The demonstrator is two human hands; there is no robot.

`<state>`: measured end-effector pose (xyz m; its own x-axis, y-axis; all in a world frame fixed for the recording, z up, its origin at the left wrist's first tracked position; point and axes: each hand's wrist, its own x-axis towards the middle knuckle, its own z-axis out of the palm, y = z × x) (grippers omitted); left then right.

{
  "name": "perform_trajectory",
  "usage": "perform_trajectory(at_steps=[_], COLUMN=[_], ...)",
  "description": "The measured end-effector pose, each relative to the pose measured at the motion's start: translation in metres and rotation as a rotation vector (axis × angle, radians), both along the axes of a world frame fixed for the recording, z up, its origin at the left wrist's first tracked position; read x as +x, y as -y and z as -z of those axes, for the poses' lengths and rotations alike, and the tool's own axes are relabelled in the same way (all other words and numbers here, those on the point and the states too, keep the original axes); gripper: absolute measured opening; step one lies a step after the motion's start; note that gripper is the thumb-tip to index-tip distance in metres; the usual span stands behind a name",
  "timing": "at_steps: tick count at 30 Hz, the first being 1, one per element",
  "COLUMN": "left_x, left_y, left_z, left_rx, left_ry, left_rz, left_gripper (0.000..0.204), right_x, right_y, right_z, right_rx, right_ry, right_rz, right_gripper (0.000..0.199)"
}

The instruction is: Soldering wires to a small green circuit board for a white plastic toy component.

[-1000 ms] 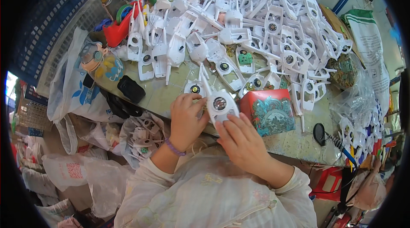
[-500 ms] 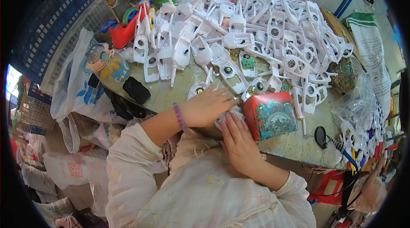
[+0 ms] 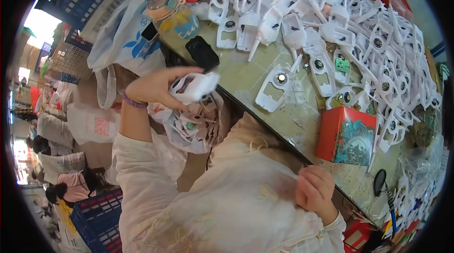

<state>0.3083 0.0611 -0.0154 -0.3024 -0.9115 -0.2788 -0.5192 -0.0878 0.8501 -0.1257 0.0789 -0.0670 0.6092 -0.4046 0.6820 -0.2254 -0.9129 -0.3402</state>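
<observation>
The greenish work table (image 3: 239,71) runs slantwise through my camera view, and on its far part I see a large pile of white plastic housings (image 3: 378,42), many with a round speaker inside. From my distant seat I watch the left hand (image 3: 158,87), which wears a purple bracelet; its thumb and fingers are clamped on one white handheld housing (image 3: 201,87). This housing is slightly blurred, and it is held off the table edge, above an open plastic bag (image 3: 163,115) that contains similar parts and a small green board (image 3: 190,126). The right hand (image 3: 316,189) is near the table edge, in front of the body, with its fingers together in a loose fist (it is a little blurred for me too). Between this hand and the pile stands a red box (image 3: 350,134) with a teal picture. One single housing (image 3: 274,89), with its speaker shining, lies apart on the table, and nearer to the left hand are a black case (image 3: 202,53) and a clear bottle (image 3: 179,23).
</observation>
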Motion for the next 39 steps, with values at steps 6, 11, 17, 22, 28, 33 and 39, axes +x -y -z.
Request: perform_trajectory(at_steps=[6, 11, 17, 22, 28, 33, 39], left_x=[0.029, -0.043, -0.060, -0.078, -0.103, -0.091, -0.065], left_y=[-0.088, -0.092, -0.073, -0.054, -0.035, -0.031, -0.051], left_z=[0.236, 0.341, 0.382, 0.359, 0.328, 0.335, 0.341], left_rx=[0.403, 0.183, 0.079, -0.172, 0.270, -0.034, 0.018], left_ry=[0.528, 1.194, 1.337, 1.251, 1.065, 1.028, 0.982], left_rz=[-0.317, -0.360, -0.302, -0.227, -0.198, -0.179, -0.173], left_gripper=[0.085, 0.058, 0.035, 0.042, 0.032, 0.025, 0.032], right_x=[0.023, 0.032, 0.034, 0.042, 0.045, 0.034, 0.037], right_y=[0.007, 0.004, -0.002, 0.000, 0.000, -0.001, -0.001], right_z=[0.008, 0.018, 0.015, 0.022, 0.018, 0.017, 0.021], right_rx=[0.088, 0.205, 0.278, 0.330, 0.334, 0.353, 0.339], right_ry=[-0.048, -0.123, -0.201, -0.229, -0.247, -0.234, -0.157], right_rz=[-0.201, -0.229, -0.191, -0.171, -0.152, -0.129, -0.138], right_gripper=[0.028, 0.035, 0.034, 0.032, 0.031, 0.030, 0.029])
